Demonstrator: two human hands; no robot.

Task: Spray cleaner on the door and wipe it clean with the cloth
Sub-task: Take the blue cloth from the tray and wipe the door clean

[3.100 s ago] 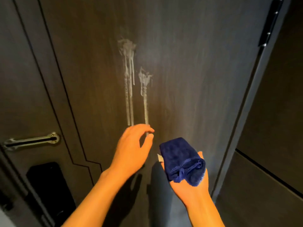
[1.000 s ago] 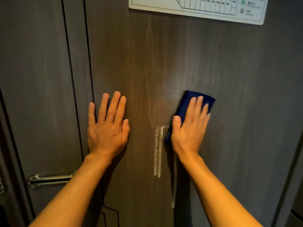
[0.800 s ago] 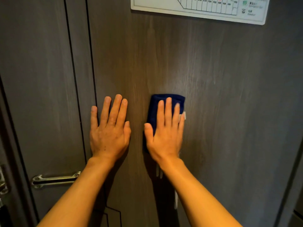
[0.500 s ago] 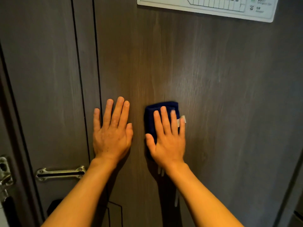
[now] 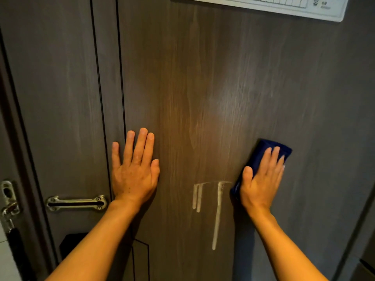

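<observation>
A dark wood-grain door (image 5: 213,88) fills the view. My right hand (image 5: 261,179) presses a folded dark blue cloth (image 5: 263,151) flat against the door at the right of centre; only the cloth's top and left edge show past my fingers. My left hand (image 5: 135,169) lies flat on the door with fingers spread and holds nothing. White foam streaks (image 5: 217,211) run down the door between my two hands, cut off in a straight line at their top. No spray bottle is in view.
A metal door guard bar (image 5: 76,203) is fixed at the lower left, with a latch and chain (image 5: 9,201) on the frame beside it. A white floor-plan sign (image 5: 274,5) hangs at the top. The hinge-side door frame (image 5: 357,230) runs down the right.
My right hand has swept the cloth from the middle of the door to the right, uncovering the lower foam streaks. My left hand has stayed flat in place.
</observation>
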